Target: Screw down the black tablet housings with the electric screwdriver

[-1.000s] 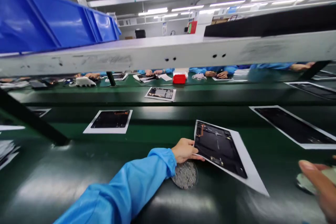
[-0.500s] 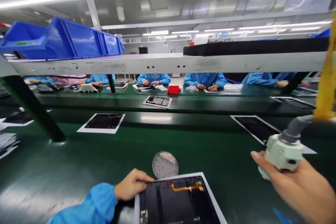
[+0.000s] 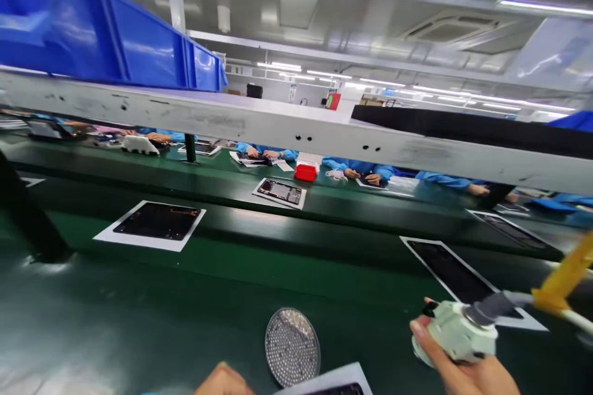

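My right hand (image 3: 467,370) is wrapped round a pale green tool head (image 3: 456,330) with a grey hose and yellow wrapping, at the lower right. Only the knuckles of my left hand (image 3: 225,381) show at the bottom edge; its fingers are hidden. Right of them, a white sheet (image 3: 343,376) bears a dark tablet panel (image 3: 340,390), mostly cut off by the frame. Just beyond the sheet lies a round dish (image 3: 293,345) of small shiny pieces.
Panels on white sheets lie along the green bench, one at left (image 3: 160,220), one at right (image 3: 449,265). A shelf beam (image 3: 259,126) with blue bins (image 3: 143,31) crosses above. People in blue sleeves work beyond, near a red box (image 3: 306,172).
The view has tilted up and rolled. My left hand and the near panel now sit lower, mostly out of frame. My right hand and the tool appear lower and further left.
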{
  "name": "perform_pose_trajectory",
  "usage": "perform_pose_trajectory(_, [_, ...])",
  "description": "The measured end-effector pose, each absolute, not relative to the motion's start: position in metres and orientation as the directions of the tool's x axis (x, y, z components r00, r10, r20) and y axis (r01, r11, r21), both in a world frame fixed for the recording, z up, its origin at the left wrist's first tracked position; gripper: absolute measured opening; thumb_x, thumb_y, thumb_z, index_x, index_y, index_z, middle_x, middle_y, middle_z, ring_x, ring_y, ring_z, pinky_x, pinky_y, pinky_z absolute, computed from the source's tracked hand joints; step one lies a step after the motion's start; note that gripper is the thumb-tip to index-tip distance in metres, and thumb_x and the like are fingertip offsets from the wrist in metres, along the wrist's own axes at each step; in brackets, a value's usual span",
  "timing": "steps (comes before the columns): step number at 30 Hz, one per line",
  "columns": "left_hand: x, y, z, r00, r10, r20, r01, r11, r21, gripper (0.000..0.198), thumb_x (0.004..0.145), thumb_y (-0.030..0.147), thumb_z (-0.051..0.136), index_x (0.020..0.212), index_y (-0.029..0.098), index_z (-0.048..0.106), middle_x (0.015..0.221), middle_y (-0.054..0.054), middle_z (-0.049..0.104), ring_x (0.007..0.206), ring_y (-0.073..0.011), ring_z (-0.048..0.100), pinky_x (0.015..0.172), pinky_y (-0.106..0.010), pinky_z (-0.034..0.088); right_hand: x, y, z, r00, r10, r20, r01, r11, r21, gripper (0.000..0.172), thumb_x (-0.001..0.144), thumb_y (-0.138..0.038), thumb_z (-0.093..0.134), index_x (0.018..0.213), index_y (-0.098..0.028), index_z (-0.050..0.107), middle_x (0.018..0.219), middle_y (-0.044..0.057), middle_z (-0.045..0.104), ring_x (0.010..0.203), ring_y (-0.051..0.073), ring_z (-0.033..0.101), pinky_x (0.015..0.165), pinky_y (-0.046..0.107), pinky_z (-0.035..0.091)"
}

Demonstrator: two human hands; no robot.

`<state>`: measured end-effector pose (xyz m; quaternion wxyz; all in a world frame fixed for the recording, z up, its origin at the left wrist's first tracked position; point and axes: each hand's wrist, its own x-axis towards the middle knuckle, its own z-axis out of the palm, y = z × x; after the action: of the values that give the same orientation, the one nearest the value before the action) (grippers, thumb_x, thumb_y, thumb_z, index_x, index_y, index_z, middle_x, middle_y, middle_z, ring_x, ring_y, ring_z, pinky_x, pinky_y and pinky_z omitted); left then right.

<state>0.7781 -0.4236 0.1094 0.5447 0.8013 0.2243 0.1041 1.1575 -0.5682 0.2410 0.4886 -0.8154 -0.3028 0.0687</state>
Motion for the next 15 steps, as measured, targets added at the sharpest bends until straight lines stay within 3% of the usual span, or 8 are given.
perform_pose_trajectory(3, [0.773, -0.414, 0.129, 0.839, 0.507, -0.195, 0.339, -0.209, 0.917, 0.035, 0.078, 0.042, 0.068, 0.108, 0.027, 0.080, 0.097, -0.003, 0.076, 0.087, -0.0198, 0.067, 0.080, -0.026, 0.051, 1.157, -0.563, 0.251, 0.787, 0.590, 0.182, 0.445, -0.338, -0.829, 0.076, 0.056, -0.078, 0.068, 0.103, -0.019, 0.069, 0.100, 0.009, 0.075, 0.092, 0.033, 0.072, 0.080, 0.041, 0.057])
perform_pose_trajectory(7, [0.761, -0.391, 0.151, 0.830, 0.473, -0.297, 0.433, -0.210, 0.876, 0.048, 0.070, 0.026, 0.062, 0.116, 0.021, 0.077, 0.100, -0.002, 0.077, 0.081, -0.0181, 0.068, 0.075, -0.024, 0.052, 1.155, -0.560, 0.255, 0.764, 0.592, 0.255, 0.526, -0.344, -0.778, 0.070, 0.061, -0.080, 0.062, 0.095, -0.019, 0.068, 0.082, 0.008, 0.073, 0.077, 0.029, 0.070, 0.066, 0.038, 0.052])
perform_pose_trajectory(11, [0.745, -0.377, 0.163, 0.808, 0.523, -0.272, 0.477, -0.310, 0.822, 0.046, 0.069, 0.022, 0.061, 0.112, 0.020, 0.079, 0.094, -0.002, 0.077, 0.077, -0.0167, 0.067, 0.072, -0.022, 0.051, 1.148, -0.549, 0.252, 0.708, 0.646, 0.286, 0.548, -0.247, -0.800, 0.066, 0.066, -0.078, 0.062, 0.095, -0.019, 0.064, 0.076, 0.006, 0.071, 0.069, 0.026, 0.067, 0.063, 0.036, 0.050])
perform_pose_trajectory(15, [0.742, -0.379, 0.164, 0.789, 0.602, -0.122, 0.487, -0.493, 0.721, 0.033, 0.073, 0.018, 0.062, 0.098, 0.020, 0.082, 0.089, -0.003, 0.075, 0.084, -0.0183, 0.066, 0.080, -0.025, 0.050, 1.143, -0.540, 0.252, 0.653, 0.691, 0.310, 0.562, -0.167, -0.810, 0.062, 0.068, -0.074, 0.064, 0.096, -0.018, 0.064, 0.078, 0.007, 0.071, 0.070, 0.025, 0.067, 0.062, 0.035, 0.051])
